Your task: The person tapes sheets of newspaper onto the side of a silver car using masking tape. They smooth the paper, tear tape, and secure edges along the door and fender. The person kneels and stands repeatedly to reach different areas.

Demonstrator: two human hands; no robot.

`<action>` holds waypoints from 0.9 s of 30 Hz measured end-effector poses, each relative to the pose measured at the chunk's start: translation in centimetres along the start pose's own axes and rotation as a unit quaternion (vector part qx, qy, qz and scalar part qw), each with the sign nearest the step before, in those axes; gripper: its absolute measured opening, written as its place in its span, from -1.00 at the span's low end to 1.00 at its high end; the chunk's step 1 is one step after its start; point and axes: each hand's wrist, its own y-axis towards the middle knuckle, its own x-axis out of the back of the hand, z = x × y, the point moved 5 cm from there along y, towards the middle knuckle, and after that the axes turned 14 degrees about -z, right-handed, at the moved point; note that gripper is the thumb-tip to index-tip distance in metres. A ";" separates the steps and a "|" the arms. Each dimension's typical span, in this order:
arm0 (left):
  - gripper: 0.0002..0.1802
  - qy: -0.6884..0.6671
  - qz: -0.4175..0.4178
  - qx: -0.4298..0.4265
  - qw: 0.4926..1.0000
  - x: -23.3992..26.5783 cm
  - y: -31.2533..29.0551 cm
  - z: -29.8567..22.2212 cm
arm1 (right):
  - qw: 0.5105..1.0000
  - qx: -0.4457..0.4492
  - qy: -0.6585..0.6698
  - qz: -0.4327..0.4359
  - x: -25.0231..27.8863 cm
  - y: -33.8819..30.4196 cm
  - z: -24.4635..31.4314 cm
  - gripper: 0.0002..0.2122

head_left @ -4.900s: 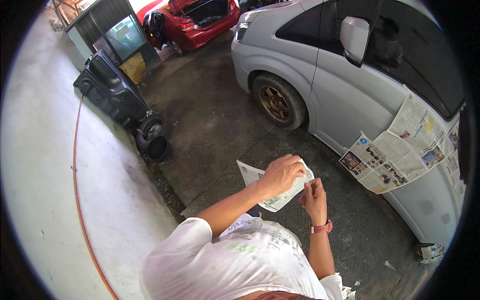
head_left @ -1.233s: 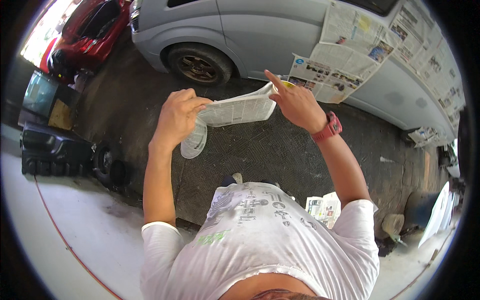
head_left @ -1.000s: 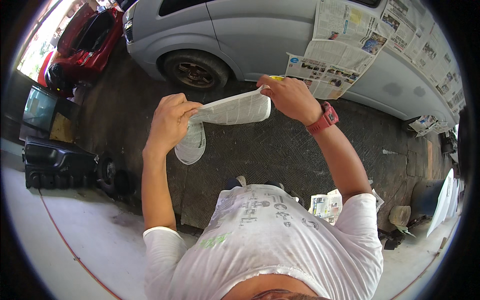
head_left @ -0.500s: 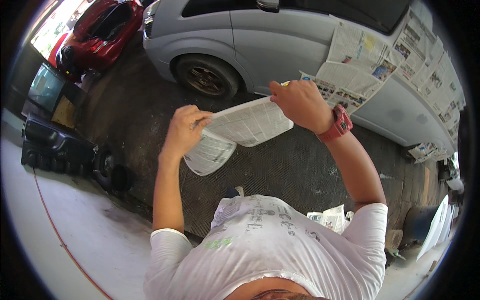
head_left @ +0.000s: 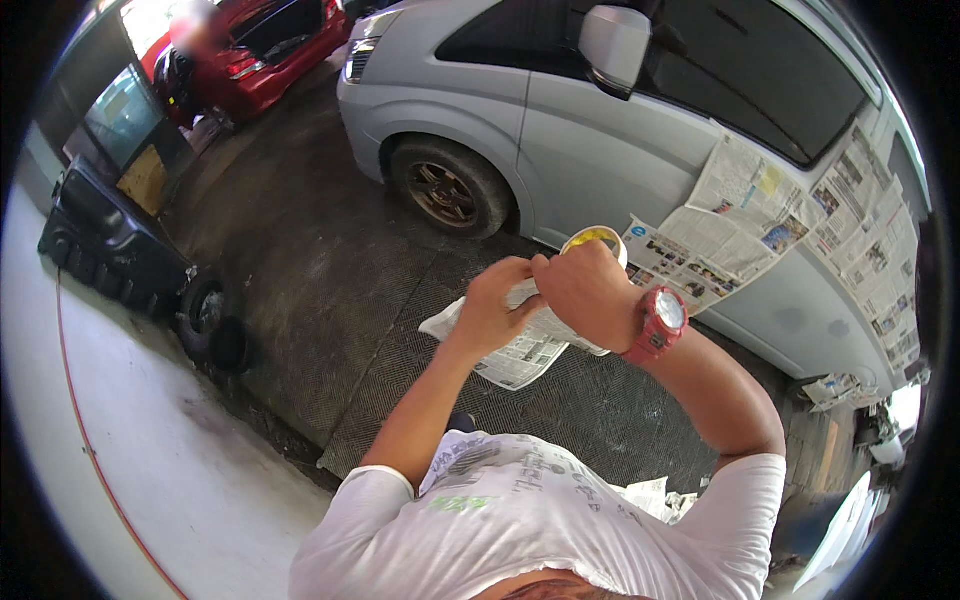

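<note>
Above the dark floor point(head_left: 370, 340), pinched the newspaper sheet point(head_left: 525, 360) near its upper edge with the left hand point(head_left: 497, 310), likely to keep the loose, drooping part from falling. Just beside that, held the right hand point(head_left: 588, 297) curled over the sheet's right end, grasping the tape roll point(head_left: 598, 234) at its far side, presumably for easy reach; could not tell exact finger placement. Farther right, saw newspaper pages point(head_left: 745, 215) flat against the grey van point(head_left: 835, 305), probably stuck on to stay up.

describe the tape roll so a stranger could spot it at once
Find the grey van, then the right hand in front of it, with a red watch at the wrist. At that hand's far edge shows the tape roll: a pale ring, yellow inside, unlike the printed newspaper sheet nearby.
</note>
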 end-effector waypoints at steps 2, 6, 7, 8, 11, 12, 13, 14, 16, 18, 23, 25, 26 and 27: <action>-0.65 -0.016 0.037 0.032 0.999 0.4 -0.1 1.8 | 1.000 0.008 0.017 -0.005 1.0 0.9 1.0 -0.81; -0.74 0.001 0.090 0.112 0.990 2.5 0.9 1.8 | 1.000 -0.027 0.012 0.007 1.1 -0.7 -0.6 -0.52; -0.78 0.005 0.089 0.091 0.992 2.6 1.0 1.3 | 0.998 -0.060 0.004 0.030 0.7 -1.0 -1.6 -0.45; -0.76 0.037 0.087 0.060 0.994 2.9 1.2 1.6 | 0.998 -0.060 0.015 -0.004 0.2 -0.6 -1.9 -0.47; -0.75 0.061 0.094 0.027 0.993 2.3 1.1 2.6 | 0.994 -0.064 0.003 -0.086 -1.7 -1.9 -2.5 -0.53; -0.76 0.055 0.102 0.050 0.992 2.8 1.0 3.3 | 0.994 -0.071 0.045 -0.065 -1.0 -1.1 -2.2 -0.51; -0.76 0.059 0.111 0.064 0.990 3.6 1.3 3.1 | 0.994 -0.086 0.061 -0.040 -1.0 -0.1 -2.1 -0.55; -0.75 0.060 0.121 0.074 0.988 4.0 1.6 2.7 | 0.992 -0.104 0.074 -0.016 -1.0 0.2 -2.1 -0.60; -0.75 0.068 0.140 0.094 0.983 3.9 1.6 3.1 | 0.988 -0.113 0.103 -0.005 -1.6 0.3 -2.7 -0.66; -0.74 0.067 0.160 0.098 0.980 3.6 1.4 3.6 | 0.985 -0.117 0.124 -0.001 -2.1 0.1 -2.9 -0.72; -0.74 0.006 0.188 0.105 0.976 3.3 1.2 5.3 | 0.980 -0.131 0.146 0.028 -2.9 0.7 -3.1 -0.86; -0.74 -0.009 0.213 0.113 0.971 3.2 1.2 5.9 | 0.979 -0.135 0.148 0.041 -3.3 0.9 -3.2 -0.90; -0.74 -0.016 0.225 0.116 0.967 3.0 1.1 6.2 | 0.978 -0.138 0.149 0.047 -3.6 0.8 -3.3 -0.91; -0.74 -0.036 0.237 0.128 0.962 3.1 1.0 6.6 | 0.977 -0.143 0.153 0.050 -3.9 0.8 -3.2 -0.91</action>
